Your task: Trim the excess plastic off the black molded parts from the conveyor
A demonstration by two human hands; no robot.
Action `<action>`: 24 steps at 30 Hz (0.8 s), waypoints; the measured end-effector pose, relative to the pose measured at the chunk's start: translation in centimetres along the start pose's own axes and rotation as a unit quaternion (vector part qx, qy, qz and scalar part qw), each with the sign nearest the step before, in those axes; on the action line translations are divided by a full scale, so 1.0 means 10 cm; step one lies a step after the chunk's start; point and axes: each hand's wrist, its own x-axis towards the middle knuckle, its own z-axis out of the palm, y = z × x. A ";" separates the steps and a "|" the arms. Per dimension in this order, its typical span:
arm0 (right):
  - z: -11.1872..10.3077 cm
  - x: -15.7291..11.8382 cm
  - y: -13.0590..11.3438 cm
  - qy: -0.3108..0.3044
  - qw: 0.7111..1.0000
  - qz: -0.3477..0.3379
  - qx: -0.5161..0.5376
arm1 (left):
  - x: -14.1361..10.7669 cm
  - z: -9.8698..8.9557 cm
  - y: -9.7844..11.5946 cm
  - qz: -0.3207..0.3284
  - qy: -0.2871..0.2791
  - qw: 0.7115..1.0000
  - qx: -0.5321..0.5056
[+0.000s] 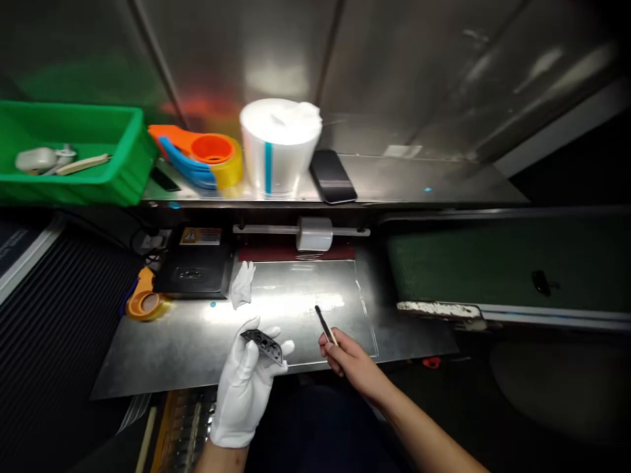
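Beyond the gloved left hand (241,391), leftward, I see an orange tape dispenser (144,282). That hand grips a black part (265,346), long axis slanting rightward and bodyward; apart from it, the bare right hand (348,358) pinches a dark-tipped stick (323,323), pointing away and left.

One dark part (266,346), one tool (324,322) — two gloves (242,287) (239,404), one phone (333,177).

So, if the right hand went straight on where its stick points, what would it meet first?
Probably the white bar, left of the plastic roll, if the right hand and stick stay above the table; height is unclear.
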 end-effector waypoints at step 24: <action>-1.29 -0.83 -0.51 0.075 0.868 -0.418 -0.259 | -0.19 1.37 -1.18 0.070 -0.143 0.950 0.268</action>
